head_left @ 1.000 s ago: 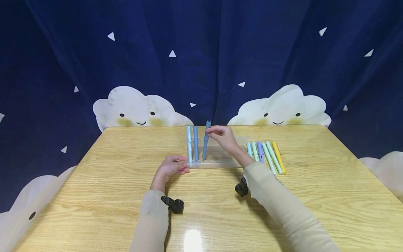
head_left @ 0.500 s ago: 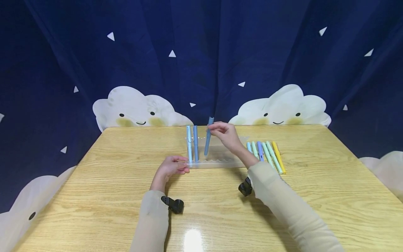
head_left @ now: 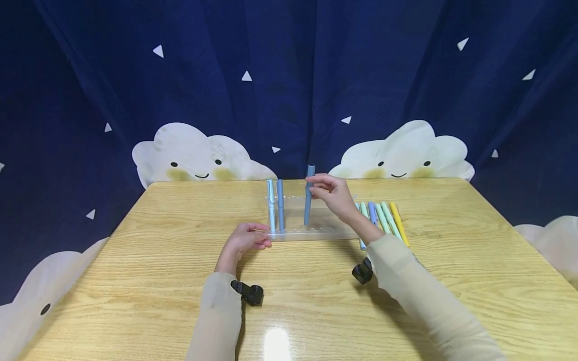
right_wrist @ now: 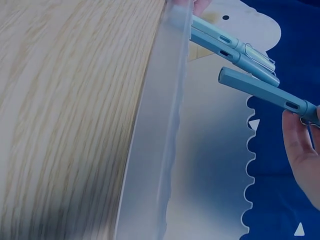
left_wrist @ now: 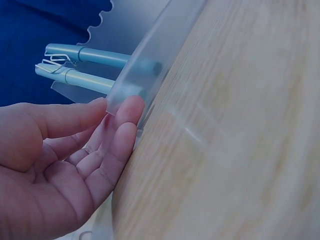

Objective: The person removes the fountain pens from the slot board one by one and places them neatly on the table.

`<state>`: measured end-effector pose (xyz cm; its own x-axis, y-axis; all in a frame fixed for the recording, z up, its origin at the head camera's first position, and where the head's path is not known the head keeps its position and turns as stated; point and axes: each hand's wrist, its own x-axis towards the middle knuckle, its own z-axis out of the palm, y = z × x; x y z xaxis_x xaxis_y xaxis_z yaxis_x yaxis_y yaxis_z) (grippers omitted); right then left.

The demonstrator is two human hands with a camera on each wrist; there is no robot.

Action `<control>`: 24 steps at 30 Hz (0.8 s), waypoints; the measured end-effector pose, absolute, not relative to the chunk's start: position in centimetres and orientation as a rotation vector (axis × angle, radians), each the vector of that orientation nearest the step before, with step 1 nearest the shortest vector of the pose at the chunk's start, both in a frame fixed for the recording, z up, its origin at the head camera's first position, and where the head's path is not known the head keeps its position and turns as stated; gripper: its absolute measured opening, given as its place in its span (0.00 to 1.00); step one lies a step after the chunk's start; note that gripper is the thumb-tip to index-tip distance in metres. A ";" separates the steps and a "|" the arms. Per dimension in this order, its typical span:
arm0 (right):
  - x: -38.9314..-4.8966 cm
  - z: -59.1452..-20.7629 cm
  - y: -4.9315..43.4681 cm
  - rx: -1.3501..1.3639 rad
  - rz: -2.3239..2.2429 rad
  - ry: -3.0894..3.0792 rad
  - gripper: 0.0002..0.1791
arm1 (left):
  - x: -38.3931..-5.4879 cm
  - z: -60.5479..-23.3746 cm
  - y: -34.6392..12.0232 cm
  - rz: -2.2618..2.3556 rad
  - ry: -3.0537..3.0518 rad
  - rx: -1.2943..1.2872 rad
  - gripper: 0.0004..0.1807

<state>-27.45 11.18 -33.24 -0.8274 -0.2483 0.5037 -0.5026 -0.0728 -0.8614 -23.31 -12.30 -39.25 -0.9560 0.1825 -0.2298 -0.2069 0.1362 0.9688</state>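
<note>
A clear, scalloped pen rack (head_left: 311,235) stands on the table. At its left end a light blue pen (head_left: 271,206) and a darker blue pen (head_left: 280,206) stand side by side. My left hand (head_left: 245,237) pinches the rack's near left corner between thumb and fingers, seen closely in the left wrist view. My right hand (head_left: 335,194) grips a grey-blue pen (head_left: 308,205) by its capped upper end, nearly upright over the rack and to the right of the two standing pens. In the right wrist view, this pen's lower end (right_wrist: 227,77) is apart from the rack's front lip (right_wrist: 155,130).
Right of the rack lies a row of pens, including a purple pen (head_left: 373,213), several pale green ones and a yellow pen (head_left: 399,223), partly covered by my right forearm. A dark blue curtain (head_left: 289,90) with white clouds hangs behind the table (head_left: 180,301).
My right hand has lifted the grey-blue pen from the rack's front lip and carried it rightward, and the pen is now more upright. The left hand stays at the rack's corner.
</note>
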 end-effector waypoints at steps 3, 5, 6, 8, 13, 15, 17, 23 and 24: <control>-27.1 -33.1 11.6 0.841 1.996 -2.004 0.13 | -23.3 -39.3 -12.3 1.887 2.128 -0.026 0.13; -26.9 -33.1 11.9 0.840 1.987 -2.017 0.13 | -23.3 -39.3 -12.3 1.888 2.128 -0.024 0.13; -26.8 -33.0 12.0 0.836 1.982 -2.026 0.14 | -23.3 -39.3 -12.3 1.888 2.129 -0.023 0.13; -26.6 -32.9 12.4 0.823 1.971 -2.048 0.15 | -23.3 -39.3 -12.3 1.890 2.127 -0.020 0.13; -26.2 -33.0 13.2 0.795 1.947 -2.089 0.16 | -23.3 -39.3 -12.3 1.896 2.122 -0.007 0.13; -26.2 -33.1 13.6 0.793 1.939 -2.101 0.16 | -23.3 -39.3 -12.3 1.899 2.119 -0.005 0.13; -26.1 -33.2 14.0 0.803 1.928 -2.110 0.16 | -23.3 -39.3 -12.3 1.903 2.117 -0.004 0.13; -25.9 -33.4 15.1 0.806 1.912 -2.145 0.17 | -23.3 -39.3 -12.4 1.900 2.123 -0.003 0.13; -25.8 -33.4 15.3 0.805 1.903 -2.153 0.17 | -23.3 -39.3 -12.4 1.899 2.123 -0.004 0.13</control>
<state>-25.84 15.30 -33.43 -0.8430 -0.2868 0.4550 -0.4868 0.0472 -0.8722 -23.30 -12.38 -39.31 -0.9573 0.1906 -0.2172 -0.1946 0.1303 0.9722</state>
